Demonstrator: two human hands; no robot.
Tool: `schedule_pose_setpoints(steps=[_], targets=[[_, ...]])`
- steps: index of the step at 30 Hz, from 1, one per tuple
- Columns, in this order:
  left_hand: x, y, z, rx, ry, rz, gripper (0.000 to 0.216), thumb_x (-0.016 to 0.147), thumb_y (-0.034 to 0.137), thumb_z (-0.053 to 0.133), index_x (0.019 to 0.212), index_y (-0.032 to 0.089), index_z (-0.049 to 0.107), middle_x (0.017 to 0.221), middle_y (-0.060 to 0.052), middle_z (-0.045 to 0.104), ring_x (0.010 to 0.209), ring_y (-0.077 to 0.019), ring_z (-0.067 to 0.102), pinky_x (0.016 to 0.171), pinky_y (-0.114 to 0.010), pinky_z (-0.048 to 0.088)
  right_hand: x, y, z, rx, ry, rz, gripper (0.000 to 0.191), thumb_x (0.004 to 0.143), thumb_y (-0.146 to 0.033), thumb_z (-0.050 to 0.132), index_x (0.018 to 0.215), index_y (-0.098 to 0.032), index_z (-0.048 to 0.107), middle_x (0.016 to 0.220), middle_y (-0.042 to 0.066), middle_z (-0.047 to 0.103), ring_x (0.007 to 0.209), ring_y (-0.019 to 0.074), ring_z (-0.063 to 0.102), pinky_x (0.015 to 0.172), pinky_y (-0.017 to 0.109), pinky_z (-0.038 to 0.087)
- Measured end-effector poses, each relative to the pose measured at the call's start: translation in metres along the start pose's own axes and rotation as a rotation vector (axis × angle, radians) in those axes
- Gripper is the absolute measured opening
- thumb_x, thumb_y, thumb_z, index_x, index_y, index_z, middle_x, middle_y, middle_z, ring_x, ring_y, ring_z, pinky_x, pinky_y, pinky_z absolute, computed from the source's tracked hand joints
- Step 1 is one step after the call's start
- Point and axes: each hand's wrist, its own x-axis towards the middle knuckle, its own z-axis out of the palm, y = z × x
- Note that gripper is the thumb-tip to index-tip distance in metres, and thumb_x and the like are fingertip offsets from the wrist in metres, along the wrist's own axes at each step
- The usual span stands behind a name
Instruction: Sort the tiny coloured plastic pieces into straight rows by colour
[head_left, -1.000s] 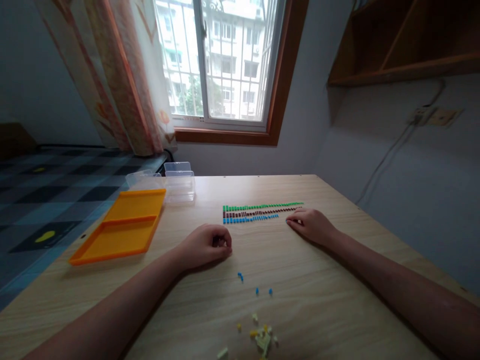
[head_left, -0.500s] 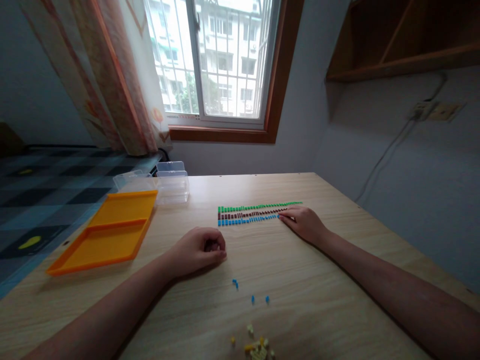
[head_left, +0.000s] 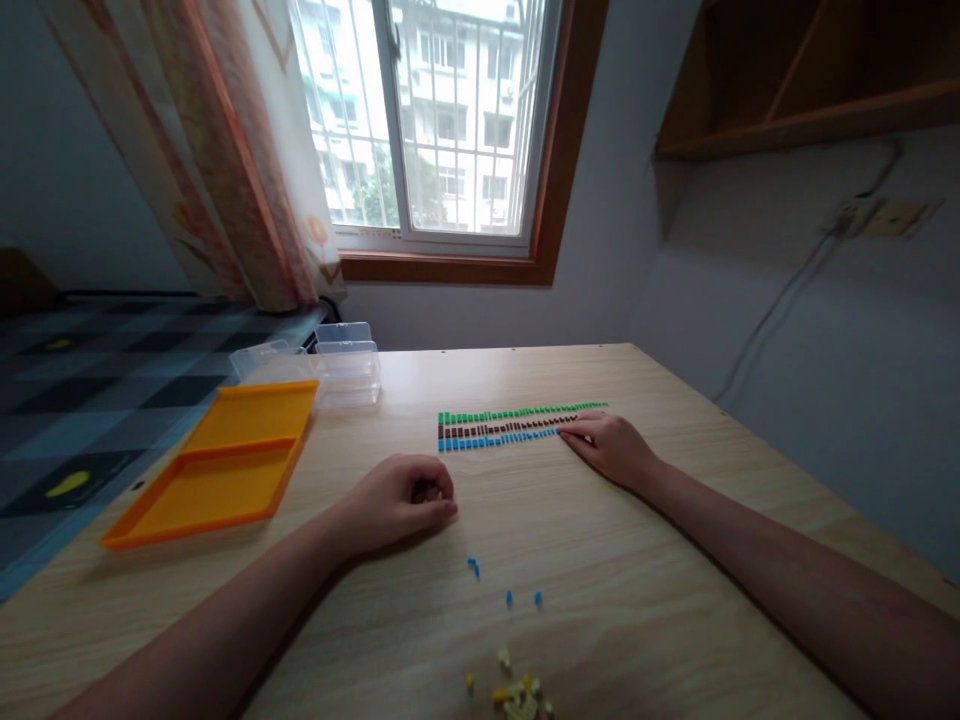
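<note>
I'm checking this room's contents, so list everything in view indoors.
Table: 1, pale wood, centre
Block rows: 3, green, brown, blue, on table
Loose blocks: about 4, blue, nearer camera
Small pieces: several, cream and yellow, bottom edge
Tray: 1, orange, table's left
Boxes: several, clear, behind tray
Window: 1, brown-framed, far
Curtain: 1, beige-red, beside window
Checked cloth: 1, blue-grey, far left
Shelf: 1, brown, upper right
Wall plates: 2, pale, right
Cable: 1, grey, right
Left hand: 1, curled, on table
Right hand: 1, at blue row's end
</note>
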Motion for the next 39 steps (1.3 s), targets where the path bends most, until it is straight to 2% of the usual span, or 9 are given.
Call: schedule_pose_setpoints(steps=[9,39], targets=[[0.0001,-0.0017,-0.0004,0.001,-0.004,-0.005,0.025,0.08,0.038,0.065,0.073,0.014,0.066,0.063,0.001,0.054,0.06,-0.0122,0.045,0.055,-0.023,0.035,-0.0003,0.0002,0.0008,0.009,0.033,0.019,0.023,0.098,-0.028,0.056,0.104,-0.022,0.078,0.104,0.005,0.073,0.094,0.0166,0.068,0.084,0.026,0.052],[0.0,0.0024,-0.0015,0.026,-0.005,-0.001,0.027,0.081,0.04,0.065,0.073,0.014,0.067,0.064,0.0,0.056,0.06,-0.0123,0.047,0.056,-0.023,0.035,0.0008,-0.0027,-0.0024,-0.001,0.006,0.036,0.025,0.098,-0.028,0.055,0.1,-0.021,0.079,0.106,0.006,0.073,0.096,0.0172,0.068,0.087,0.027,0.053]])
